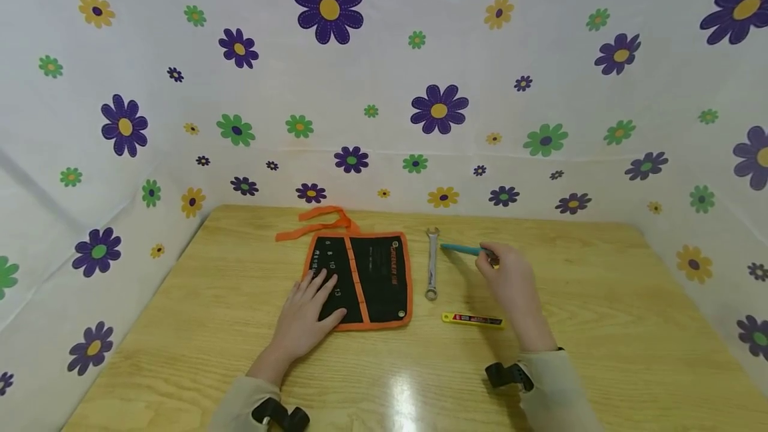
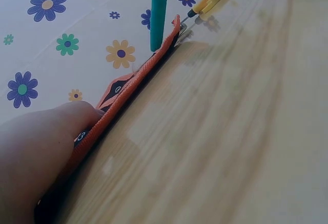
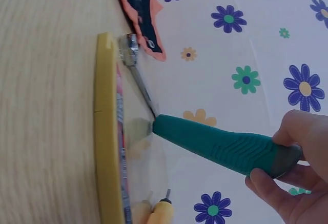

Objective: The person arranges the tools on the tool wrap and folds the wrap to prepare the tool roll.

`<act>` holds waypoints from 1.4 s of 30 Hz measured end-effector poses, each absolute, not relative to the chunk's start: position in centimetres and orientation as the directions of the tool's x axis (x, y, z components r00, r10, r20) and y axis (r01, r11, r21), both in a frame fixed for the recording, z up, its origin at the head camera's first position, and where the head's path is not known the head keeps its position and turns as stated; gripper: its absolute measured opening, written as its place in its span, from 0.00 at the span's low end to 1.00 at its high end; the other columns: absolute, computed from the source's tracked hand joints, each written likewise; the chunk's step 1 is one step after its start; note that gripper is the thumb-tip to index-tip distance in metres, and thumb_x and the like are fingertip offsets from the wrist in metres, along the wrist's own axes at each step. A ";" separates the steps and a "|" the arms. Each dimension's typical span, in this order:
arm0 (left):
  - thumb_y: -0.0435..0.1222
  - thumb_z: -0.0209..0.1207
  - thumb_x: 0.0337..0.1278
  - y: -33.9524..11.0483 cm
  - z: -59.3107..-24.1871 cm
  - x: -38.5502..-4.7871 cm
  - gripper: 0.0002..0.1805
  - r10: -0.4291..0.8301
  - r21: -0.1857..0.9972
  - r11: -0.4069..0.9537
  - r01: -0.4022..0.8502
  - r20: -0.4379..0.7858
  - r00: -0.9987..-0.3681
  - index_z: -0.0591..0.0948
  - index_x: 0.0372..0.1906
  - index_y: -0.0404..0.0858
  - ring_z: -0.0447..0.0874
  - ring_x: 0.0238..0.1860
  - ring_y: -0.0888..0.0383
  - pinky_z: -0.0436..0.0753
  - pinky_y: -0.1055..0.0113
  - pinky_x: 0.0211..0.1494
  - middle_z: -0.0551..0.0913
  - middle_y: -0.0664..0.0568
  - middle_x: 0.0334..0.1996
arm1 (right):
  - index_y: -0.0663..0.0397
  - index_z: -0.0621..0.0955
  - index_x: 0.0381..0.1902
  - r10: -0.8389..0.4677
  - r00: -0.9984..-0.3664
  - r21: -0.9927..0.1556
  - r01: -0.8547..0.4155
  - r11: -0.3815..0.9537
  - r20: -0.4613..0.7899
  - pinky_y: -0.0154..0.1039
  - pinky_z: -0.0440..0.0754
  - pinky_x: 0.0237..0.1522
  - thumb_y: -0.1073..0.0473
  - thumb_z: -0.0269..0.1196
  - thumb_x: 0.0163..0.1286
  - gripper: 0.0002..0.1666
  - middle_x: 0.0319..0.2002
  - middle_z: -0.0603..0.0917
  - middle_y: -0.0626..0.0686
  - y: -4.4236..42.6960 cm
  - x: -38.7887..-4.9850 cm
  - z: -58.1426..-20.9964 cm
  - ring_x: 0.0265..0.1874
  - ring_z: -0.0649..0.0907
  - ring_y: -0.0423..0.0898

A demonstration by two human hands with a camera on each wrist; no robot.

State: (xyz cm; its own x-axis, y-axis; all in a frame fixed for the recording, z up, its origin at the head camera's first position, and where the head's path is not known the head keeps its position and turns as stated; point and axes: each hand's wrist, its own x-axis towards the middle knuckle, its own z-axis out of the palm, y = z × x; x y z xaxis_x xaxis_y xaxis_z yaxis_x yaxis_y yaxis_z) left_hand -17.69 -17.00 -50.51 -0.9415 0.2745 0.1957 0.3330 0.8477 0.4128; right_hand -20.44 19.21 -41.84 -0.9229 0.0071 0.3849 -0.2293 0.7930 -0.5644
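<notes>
In the head view, the right hand (image 1: 511, 279) is grasping the teal tool (image 1: 461, 249) by its right end, over the tabletop (image 1: 600, 285). The tool is pointing left, its long axis running nearly crosswise, its free end sitting just right of the wrench's (image 1: 432, 265) open end. The wrench is lying front to back between tool and pouch (image 1: 384, 272). The left hand (image 1: 307, 320) is resting on the pouch, well apart from the tool, its grip released and fingers spreading.

In the left wrist view, the tool is showing steeply upright beyond the pouch's edge.

In the right wrist view, the grip is pinching the tool's dark butt, the teal length slanting away past the yellow bar (image 3: 106, 131).
</notes>
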 end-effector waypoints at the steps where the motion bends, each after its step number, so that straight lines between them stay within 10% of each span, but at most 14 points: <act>1: 0.60 0.51 0.63 -17.0 -50.5 -17.7 0.39 0.275 0.413 0.847 0.334 0.197 -0.941 0.62 0.73 0.45 0.46 0.73 0.43 0.46 0.45 0.72 0.56 0.45 0.73 | 0.69 0.82 0.48 0.025 -0.912 -0.571 -0.234 0.787 0.409 0.49 0.82 0.34 0.65 0.58 0.67 0.16 0.37 0.85 0.62 19.2 -20.4 -41.6 0.35 0.84 0.55; 8: 0.60 0.51 0.62 -17.2 -50.6 -17.6 0.39 0.270 0.410 0.852 0.325 0.187 -0.944 0.61 0.73 0.45 0.46 0.73 0.44 0.46 0.46 0.72 0.56 0.45 0.73 | 0.67 0.83 0.45 0.104 -0.865 -0.622 -0.264 0.737 0.490 0.52 0.83 0.33 0.60 0.58 0.70 0.15 0.32 0.85 0.60 19.2 -20.1 -40.9 0.30 0.83 0.54; 16: 0.62 0.50 0.61 -17.3 -50.7 -17.4 0.41 0.270 0.404 0.855 0.325 0.189 -0.944 0.60 0.74 0.46 0.45 0.74 0.45 0.46 0.46 0.72 0.55 0.46 0.73 | 0.65 0.82 0.50 0.050 -0.952 -0.813 -0.231 0.535 0.303 0.30 0.82 0.32 0.52 0.57 0.73 0.20 0.37 0.85 0.60 18.6 -20.4 -41.0 0.30 0.85 0.48; 26: 0.68 0.52 0.54 -17.1 -50.7 -17.4 0.48 0.270 0.386 0.863 0.326 0.192 -0.944 0.60 0.74 0.46 0.44 0.74 0.44 0.46 0.45 0.72 0.56 0.46 0.73 | 0.71 0.76 0.57 -0.152 -0.987 -0.976 -0.079 0.203 0.048 0.39 0.83 0.43 0.56 0.55 0.74 0.24 0.47 0.78 0.66 17.8 -20.4 -42.0 0.36 0.85 0.44; 42: 0.70 0.51 0.51 -16.8 -50.6 -17.6 0.50 0.278 0.379 0.866 0.326 0.176 -0.944 0.59 0.74 0.46 0.43 0.74 0.45 0.44 0.46 0.73 0.54 0.46 0.74 | 0.75 0.75 0.55 -0.395 -0.918 -0.971 -0.071 0.229 -0.026 0.52 0.82 0.43 0.58 0.55 0.74 0.23 0.42 0.81 0.63 16.9 -20.4 -43.3 0.37 0.84 0.62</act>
